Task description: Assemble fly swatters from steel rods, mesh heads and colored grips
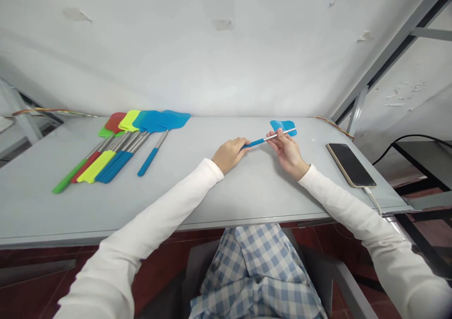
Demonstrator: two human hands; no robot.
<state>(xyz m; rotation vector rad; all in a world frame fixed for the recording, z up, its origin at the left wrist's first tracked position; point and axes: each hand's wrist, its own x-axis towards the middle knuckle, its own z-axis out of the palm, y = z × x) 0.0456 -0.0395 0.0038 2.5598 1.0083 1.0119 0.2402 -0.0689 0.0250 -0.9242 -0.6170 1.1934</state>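
My left hand (230,155) is closed around the blue grip of a fly swatter handle (257,143), which points up to the right. The thumb and fingers of my right hand (286,152) pinch its thin metal rod near the far end. Just behind my right fingers is a blue perforated swatter head (283,125); whether the rod is joined to it I cannot tell. To the left on the table lies a blue fly swatter (150,159), head toward the wall. Beside it several more fly swatters (106,161) overlap in a row, in blue, yellow, red and green.
A phone (351,164) with a charging cable (372,200) plugged in rests at the table's right side. The grey table (226,201) meets a white wall (226,51) at the back. Thin wires (334,125) run along the back corners. Metal frame bars (388,51) rise on the right.
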